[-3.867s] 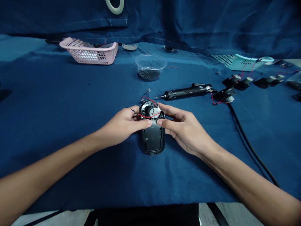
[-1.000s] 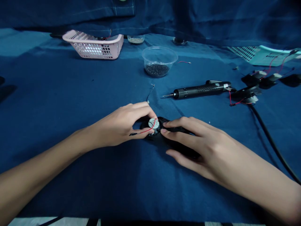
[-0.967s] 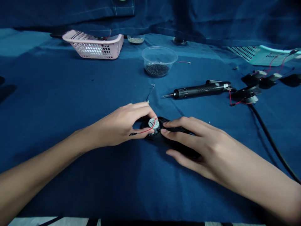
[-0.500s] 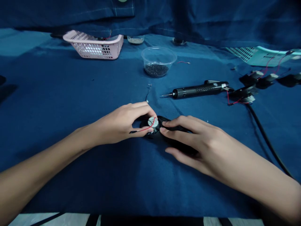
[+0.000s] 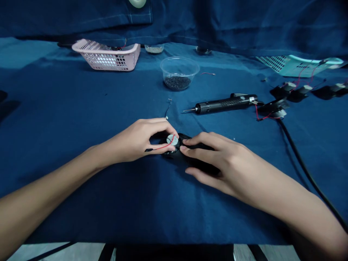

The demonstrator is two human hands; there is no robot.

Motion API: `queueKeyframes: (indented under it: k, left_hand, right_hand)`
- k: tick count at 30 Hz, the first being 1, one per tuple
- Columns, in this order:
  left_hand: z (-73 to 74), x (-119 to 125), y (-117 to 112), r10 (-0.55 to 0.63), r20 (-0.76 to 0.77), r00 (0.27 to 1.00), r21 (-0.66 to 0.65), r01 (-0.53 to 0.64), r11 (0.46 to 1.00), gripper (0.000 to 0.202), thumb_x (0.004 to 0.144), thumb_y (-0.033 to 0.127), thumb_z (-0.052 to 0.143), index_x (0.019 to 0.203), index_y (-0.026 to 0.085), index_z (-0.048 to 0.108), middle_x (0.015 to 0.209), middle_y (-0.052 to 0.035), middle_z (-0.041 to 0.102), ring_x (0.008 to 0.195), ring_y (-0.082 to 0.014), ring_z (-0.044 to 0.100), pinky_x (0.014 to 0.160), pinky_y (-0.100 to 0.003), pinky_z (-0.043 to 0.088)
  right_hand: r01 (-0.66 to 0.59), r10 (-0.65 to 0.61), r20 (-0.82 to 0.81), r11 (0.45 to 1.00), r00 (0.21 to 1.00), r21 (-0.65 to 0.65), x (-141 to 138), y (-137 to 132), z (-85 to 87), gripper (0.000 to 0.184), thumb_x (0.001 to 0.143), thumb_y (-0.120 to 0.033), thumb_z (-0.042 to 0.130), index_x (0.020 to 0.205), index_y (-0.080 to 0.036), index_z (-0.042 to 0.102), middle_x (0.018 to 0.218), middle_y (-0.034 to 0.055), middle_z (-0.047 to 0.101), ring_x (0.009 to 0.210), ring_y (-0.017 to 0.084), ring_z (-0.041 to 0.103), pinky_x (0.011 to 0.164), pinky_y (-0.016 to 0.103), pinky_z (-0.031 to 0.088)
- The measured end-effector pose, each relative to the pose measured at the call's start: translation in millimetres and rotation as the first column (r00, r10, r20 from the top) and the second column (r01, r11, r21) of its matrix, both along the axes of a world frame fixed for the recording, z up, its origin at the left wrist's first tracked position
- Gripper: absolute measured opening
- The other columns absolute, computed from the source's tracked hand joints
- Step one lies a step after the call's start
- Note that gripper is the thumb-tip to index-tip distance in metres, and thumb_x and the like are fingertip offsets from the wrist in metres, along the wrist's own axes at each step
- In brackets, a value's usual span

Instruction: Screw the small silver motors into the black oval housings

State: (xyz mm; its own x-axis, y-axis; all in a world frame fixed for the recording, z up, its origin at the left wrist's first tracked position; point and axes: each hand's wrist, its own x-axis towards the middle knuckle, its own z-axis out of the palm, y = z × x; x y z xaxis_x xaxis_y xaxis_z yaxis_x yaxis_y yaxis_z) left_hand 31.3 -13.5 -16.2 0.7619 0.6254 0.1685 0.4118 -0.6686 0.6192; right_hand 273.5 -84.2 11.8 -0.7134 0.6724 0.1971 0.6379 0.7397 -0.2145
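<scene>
Thumb and forefinger of my left hand (image 5: 148,139) close around a small round pale motor (image 5: 172,139) with a red wire and a short black one. The motor sits upright at the left end of a black plastic housing (image 5: 185,137) lying on the blue cloth. My right hand (image 5: 220,156) rests over the housing's right part, two fingertips pressed beside the motor and the thumb along the near side. Most of the housing is hidden under that hand. Just behind my left hand lies a thin dark wire (image 5: 169,107) with small metal ends.
Beyond my hands stand a clear bowl of black screws (image 5: 178,82) and a pink basket (image 5: 114,65). An electric screwdriver (image 5: 223,105) lies to the right, its cord (image 5: 299,163) running forward. Several motor assemblies (image 5: 296,90) sit near a green basket (image 5: 299,70).
The whole scene has shifted slightly left in view. Both hands keep their grip on the motor and housing, with hardly any other movement.
</scene>
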Motion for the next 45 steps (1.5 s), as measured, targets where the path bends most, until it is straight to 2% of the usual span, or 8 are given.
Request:
queueKeyframes:
  k: [8, 14, 18, 26, 34, 40, 45]
  left_hand:
    - [2.6, -0.9, 0.6, -0.008, 0.006, 1.000, -0.007, 0.008, 1.000, 0.025, 0.093, 0.037, 0.064, 0.110, 0.019, 0.067, 0.107, -0.0012, 0.067, 0.093, -0.0116, 0.064, 0.074, -0.018, 0.046]
    - [0.5, -2.1, 0.8, -0.008, 0.022, 1.000, -0.060, 0.009, 0.998, 0.027, 0.094, 0.040, 0.063, 0.112, 0.020, 0.066, 0.109, -0.0014, 0.066, 0.096, -0.0116, 0.062, 0.078, -0.017, 0.047]
    - [-1.3, -2.8, 1.1, 0.003, 0.030, 1.000, -0.076, -0.001, 0.997, 0.028, 0.094, 0.041, 0.062, 0.112, 0.020, 0.066, 0.110, -0.0018, 0.065, 0.098, -0.0126, 0.062, 0.081, -0.019, 0.047]
    - [0.7, -1.9, -1.2, -0.001, 0.036, 0.999, -0.074, 0.004, 0.997, 0.025, 0.094, 0.037, 0.062, 0.111, 0.019, 0.066, 0.110, -0.0032, 0.065, 0.098, -0.0132, 0.062, 0.079, -0.019, 0.047]
    - [3.4, -2.2, -2.5, 0.017, 0.009, 1.000, -0.118, -0.016, 0.993, 0.026, 0.095, 0.038, 0.060, 0.113, 0.021, 0.066, 0.113, -0.0049, 0.065, 0.100, -0.0159, 0.062, 0.073, -0.019, 0.050]
    - [5.6, -0.7, -3.0, 0.016, -0.004, 1.000, -0.096, -0.016, 0.995, 0.025, 0.094, 0.036, 0.060, 0.113, 0.020, 0.066, 0.112, -0.0050, 0.066, 0.099, -0.0158, 0.062, 0.071, -0.018, 0.050]
    - [5.1, -0.2, -3.2, 0.020, -0.007, 1.000, -0.107, -0.021, 0.994, 0.026, 0.094, 0.037, 0.060, 0.113, 0.020, 0.066, 0.112, -0.0050, 0.065, 0.099, -0.0155, 0.061, 0.065, -0.017, 0.049]
  right_hand:
    - [-0.003, 0.003, -0.003, 1.000, 1.000, 0.024, -1.1, -0.1, -0.3, 0.029, 0.094, -0.025, 0.062, 0.120, -0.018, 0.069, 0.119, 0.0079, 0.067, 0.102, 0.021, 0.067, 0.088, 0.037, 0.057]
    - [0.072, -0.072, 0.004, 0.997, 0.997, 0.000, 0.0, -3.4, -2.6, 0.034, 0.096, -0.040, 0.056, 0.124, -0.021, 0.067, 0.120, 0.0074, 0.065, 0.103, 0.021, 0.067, 0.085, 0.037, 0.059]
    - [0.069, -0.069, 0.011, 0.997, 0.998, 0.037, 0.4, -3.9, -2.4, 0.043, 0.097, -0.048, 0.051, 0.128, -0.021, 0.062, 0.125, 0.0095, 0.062, 0.107, 0.022, 0.064, 0.088, 0.039, 0.058]
    - [0.060, -0.063, 0.053, 0.997, 0.997, 0.044, 1.4, -4.1, -1.8, 0.042, 0.094, -0.047, 0.056, 0.127, -0.021, 0.061, 0.128, 0.0110, 0.059, 0.110, 0.025, 0.062, 0.088, 0.042, 0.058]
    - [0.039, -0.038, 0.049, 0.999, 0.998, -0.014, 2.1, -3.5, -2.3, 0.033, 0.096, -0.029, 0.055, 0.127, -0.021, 0.062, 0.126, 0.0097, 0.061, 0.108, 0.022, 0.064, 0.090, 0.040, 0.058]
    - [0.033, -0.032, 0.039, 0.999, 0.999, -0.026, 3.2, -3.7, -1.5, 0.033, 0.096, -0.031, 0.056, 0.127, -0.022, 0.062, 0.127, 0.0082, 0.061, 0.110, 0.021, 0.063, 0.093, 0.039, 0.057]
    - [0.044, -0.043, 0.049, 0.999, 0.998, -0.028, 2.9, -4.2, -1.5, 0.033, 0.097, -0.036, 0.055, 0.127, -0.023, 0.062, 0.126, 0.0072, 0.061, 0.107, 0.020, 0.064, 0.089, 0.039, 0.059]
